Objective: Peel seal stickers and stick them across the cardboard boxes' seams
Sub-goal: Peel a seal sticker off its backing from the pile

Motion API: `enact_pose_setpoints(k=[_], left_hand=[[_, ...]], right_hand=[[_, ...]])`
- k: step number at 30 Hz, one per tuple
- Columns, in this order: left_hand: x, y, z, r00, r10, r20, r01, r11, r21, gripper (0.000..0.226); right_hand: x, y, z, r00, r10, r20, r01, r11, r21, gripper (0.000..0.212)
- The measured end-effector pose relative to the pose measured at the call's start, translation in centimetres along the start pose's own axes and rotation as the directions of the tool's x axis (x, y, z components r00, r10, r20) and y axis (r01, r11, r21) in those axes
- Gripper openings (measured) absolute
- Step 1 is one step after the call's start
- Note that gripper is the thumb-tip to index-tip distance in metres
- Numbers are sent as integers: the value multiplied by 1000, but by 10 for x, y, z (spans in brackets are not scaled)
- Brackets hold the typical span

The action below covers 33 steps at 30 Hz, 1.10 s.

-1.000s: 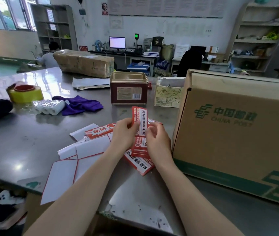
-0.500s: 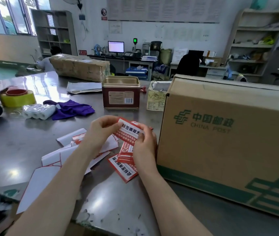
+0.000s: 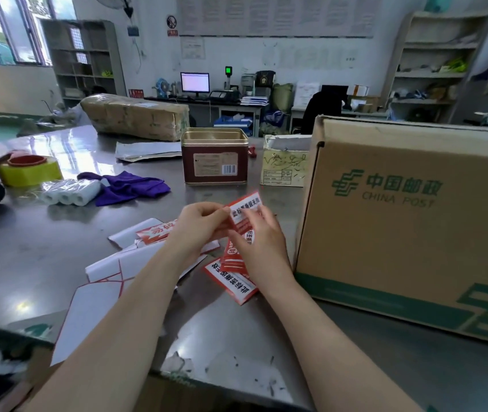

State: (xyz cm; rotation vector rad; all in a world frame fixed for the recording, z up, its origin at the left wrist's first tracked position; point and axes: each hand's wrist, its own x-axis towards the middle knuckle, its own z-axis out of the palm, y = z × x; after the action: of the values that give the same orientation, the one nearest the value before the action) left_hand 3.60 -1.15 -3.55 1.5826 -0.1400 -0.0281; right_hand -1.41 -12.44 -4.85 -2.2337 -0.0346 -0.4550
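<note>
A red and white seal sticker point(image 3: 247, 208) is held up above the metal table point(image 3: 28, 257), its upper end bent back. My left hand point(image 3: 198, 227) pinches its left edge. My right hand point(image 3: 262, 242) grips the sticker strip from the right, thumb on its face. More red seal stickers point(image 3: 230, 281) lie on the table under my hands. A big brown cardboard box point(image 3: 409, 233) printed with green China Post lettering stands just right of my hands. White peeled backing sheets point(image 3: 111, 266) lie to the left.
A dark red tin point(image 3: 214, 157) and a small yellowed carton point(image 3: 285, 163) stand behind my hands. Further left are a purple cloth point(image 3: 126, 187), white rolls point(image 3: 70, 193), a yellow tape roll point(image 3: 28, 171) and a wrapped parcel point(image 3: 135, 115). Desks and shelves line the back wall.
The sticker's upper end has been bent from upright over to the right. The view has shifted, so the box sits further left in frame.
</note>
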Motion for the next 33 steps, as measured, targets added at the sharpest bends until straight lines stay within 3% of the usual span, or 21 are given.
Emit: enact_pose_setpoints(k=[8,21,25,33], left_hand=[[1,-10,2,985,-20,169,13,999,45,12],[2,-6,4,988,-20,153,24,999,-28,17],[3,-6,4,987,8,163,-4,1000,-27,17],[2,-7,3,990,52,130,-66,993,102,15]], right_hand=[[-2,5,-1,984,-108,-145,112,993,21,30],[-2,3,-2,985,8,-170,10,995,103,32],[-4,1,-6,982,-10,-188,38,989,145,22],[-4,1,-6,985,55,-162,-13,968,251,22]])
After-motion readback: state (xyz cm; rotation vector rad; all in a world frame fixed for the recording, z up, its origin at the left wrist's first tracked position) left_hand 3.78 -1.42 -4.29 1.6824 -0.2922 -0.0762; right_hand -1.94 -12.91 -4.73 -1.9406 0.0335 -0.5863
